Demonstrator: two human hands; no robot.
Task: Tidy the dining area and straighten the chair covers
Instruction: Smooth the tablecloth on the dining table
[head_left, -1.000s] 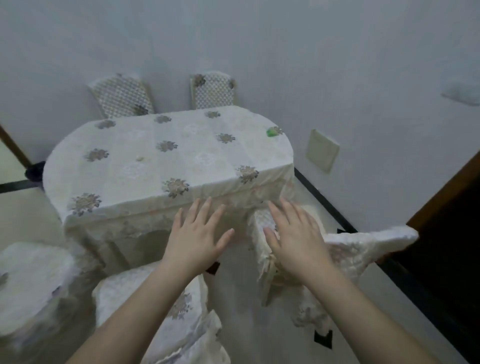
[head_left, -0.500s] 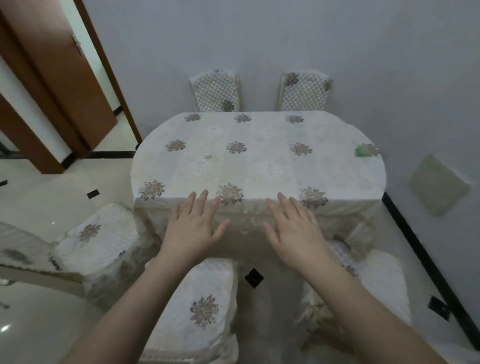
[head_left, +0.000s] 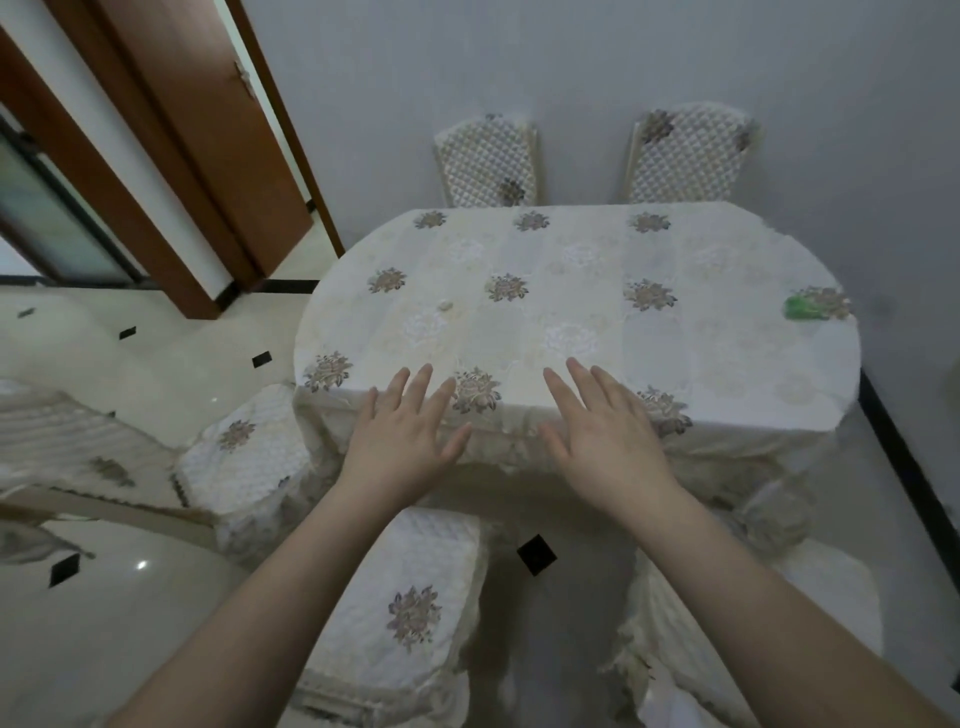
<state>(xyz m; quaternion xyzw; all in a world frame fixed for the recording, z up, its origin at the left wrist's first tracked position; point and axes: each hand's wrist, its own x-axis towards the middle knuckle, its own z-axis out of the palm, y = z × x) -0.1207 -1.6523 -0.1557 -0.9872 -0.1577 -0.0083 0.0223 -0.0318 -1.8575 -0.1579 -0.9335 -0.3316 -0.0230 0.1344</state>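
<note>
Starting at the left, a chair cover (head_left: 249, 447) sits skewed. The left hand (head_left: 402, 441) and right hand (head_left: 605, 441) hover flat over the table (head_left: 753, 364) edge, fingers straight, holding nothing. A green scrap (head_left: 800, 307) remains; tidying looks barely begun.

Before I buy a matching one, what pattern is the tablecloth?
Cream tablecloth with brown flower motifs, head view.

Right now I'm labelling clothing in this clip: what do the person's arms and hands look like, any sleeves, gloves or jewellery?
Both forearms are bare as far as the frame shows; no sleeves appear. The left hand and right hand wear no gloves, and no rings, watch or bracelet are visible.
</note>
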